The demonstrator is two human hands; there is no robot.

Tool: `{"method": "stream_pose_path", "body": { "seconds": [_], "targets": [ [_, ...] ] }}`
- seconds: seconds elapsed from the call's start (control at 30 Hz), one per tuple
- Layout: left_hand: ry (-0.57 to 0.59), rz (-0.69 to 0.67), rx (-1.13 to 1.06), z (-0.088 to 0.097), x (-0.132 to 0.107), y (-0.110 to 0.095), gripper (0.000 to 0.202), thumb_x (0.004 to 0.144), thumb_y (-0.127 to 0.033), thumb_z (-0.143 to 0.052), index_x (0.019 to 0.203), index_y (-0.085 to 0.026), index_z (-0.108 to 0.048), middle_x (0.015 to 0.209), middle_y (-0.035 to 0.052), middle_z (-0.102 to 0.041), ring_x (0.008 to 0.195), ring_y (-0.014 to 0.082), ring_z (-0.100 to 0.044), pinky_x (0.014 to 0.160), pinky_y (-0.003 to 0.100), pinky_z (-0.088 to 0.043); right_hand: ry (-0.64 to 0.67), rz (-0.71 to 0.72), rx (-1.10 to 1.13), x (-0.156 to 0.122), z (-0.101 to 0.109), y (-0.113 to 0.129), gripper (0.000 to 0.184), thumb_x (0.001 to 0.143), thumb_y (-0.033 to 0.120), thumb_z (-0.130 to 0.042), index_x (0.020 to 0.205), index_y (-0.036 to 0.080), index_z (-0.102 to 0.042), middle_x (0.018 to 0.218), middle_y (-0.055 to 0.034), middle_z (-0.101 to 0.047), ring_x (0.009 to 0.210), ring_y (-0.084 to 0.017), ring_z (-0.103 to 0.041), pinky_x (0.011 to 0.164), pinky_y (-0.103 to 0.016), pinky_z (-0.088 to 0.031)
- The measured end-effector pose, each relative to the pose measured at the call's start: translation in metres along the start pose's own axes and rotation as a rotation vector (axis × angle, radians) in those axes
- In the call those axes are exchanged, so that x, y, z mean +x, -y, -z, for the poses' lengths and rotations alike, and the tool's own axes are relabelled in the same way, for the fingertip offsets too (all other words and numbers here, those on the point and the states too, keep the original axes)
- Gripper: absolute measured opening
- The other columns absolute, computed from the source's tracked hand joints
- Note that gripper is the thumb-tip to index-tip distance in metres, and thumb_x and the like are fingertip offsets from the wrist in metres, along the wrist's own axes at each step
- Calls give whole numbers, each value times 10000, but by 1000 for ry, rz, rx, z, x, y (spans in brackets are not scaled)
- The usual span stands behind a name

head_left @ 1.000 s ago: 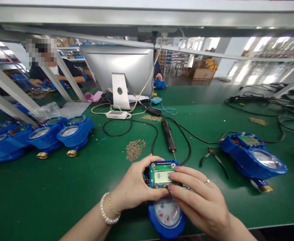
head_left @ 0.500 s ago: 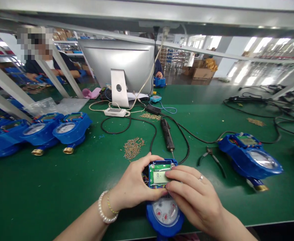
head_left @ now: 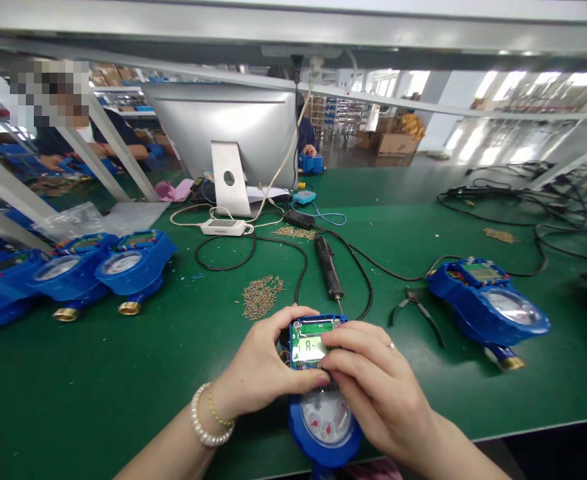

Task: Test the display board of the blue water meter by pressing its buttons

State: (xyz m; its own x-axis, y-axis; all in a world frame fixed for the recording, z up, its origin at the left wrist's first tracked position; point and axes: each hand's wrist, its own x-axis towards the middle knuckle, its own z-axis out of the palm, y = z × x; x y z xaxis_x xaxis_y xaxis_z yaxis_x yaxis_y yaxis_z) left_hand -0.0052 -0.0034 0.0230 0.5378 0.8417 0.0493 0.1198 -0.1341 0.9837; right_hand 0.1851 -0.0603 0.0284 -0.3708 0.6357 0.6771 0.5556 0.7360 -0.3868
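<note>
A blue water meter (head_left: pixel 325 453) stands in front of me, its round dial facing up and a green circuit board with a small display (head_left: pixel 309 349) in its upper part. My left hand (head_left: pixel 266 360) grips the left side of that upper housing, thumb along its lower edge. Fingers of my right hand (head_left: pixel 378 377) rest over the right part of the display and the board's edge, hiding them. Just beyond the meter lies a black electric screwdriver (head_left: pixel 329 268), its bit pointing toward the housing. A pile of small screws (head_left: pixel 262 297) lies to the left of it.
Pliers (head_left: pixel 417 313) and another blue meter (head_left: pixel 488 310) lie at the right. Several blue meters (head_left: pixel 136 263) stand at the left. A monitor (head_left: pixel 223 133), a white box (head_left: pixel 226 227) and cables occupy the back. Co-workers sit across the bench (head_left: pixel 173 373).
The view has shifted slightly, so most things appear a little further left. My right fingers have moved slightly on the display; both hands stay on the meter.
</note>
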Motion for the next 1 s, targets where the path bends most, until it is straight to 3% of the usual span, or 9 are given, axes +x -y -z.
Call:
{"method": "stream_pose_path", "body": {
  "seconds": [0.13, 0.33, 0.77, 1.0],
  "targets": [
    [7, 2, 41, 1, 0, 1, 586, 652, -262, -822, 1172, -272, -553, 1119, 2, -646, 1001, 207, -618, 853, 278, -488, 4, 22, -23, 1, -2, 0, 249, 835, -2, -532, 1044, 113, -604, 1144, -93, -599, 1112, -184, -500, 990, -339, -404],
    [16, -36, 80, 2, -4, 2, 605, 656, -262, -815, 1193, -266, -536, 1153, 15, -637, 1021, 216, -617, 883, 291, -481, -90, -81, 37, -2, -1, -2, 137, 852, 84, -583, 931, 172, -651, 1128, -73, -593, 1100, -174, -519, 951, -319, -441],
    [20, 5, 56, 0, -3, -3, 587, 647, -235, -809, 1177, -243, -556, 1125, 20, -650, 1011, 220, -615, 866, 291, -492, -26, 162, -162, -4, 12, -8, 197, 849, 79, -577, 997, 157, -681, 1107, -74, -665, 1059, -226, -526, 887, -382, -461],
    [26, 7, 42, -1, -2, -2, 584, 652, -245, -812, 1175, -247, -552, 1120, 19, -652, 1002, 217, -618, 869, 296, -493, -35, 194, -195, -1, 11, -10, 177, 873, 116, -564, 976, 170, -698, 1061, -66, -695, 1019, -213, -575, 848, -376, -462]
  ]
}}
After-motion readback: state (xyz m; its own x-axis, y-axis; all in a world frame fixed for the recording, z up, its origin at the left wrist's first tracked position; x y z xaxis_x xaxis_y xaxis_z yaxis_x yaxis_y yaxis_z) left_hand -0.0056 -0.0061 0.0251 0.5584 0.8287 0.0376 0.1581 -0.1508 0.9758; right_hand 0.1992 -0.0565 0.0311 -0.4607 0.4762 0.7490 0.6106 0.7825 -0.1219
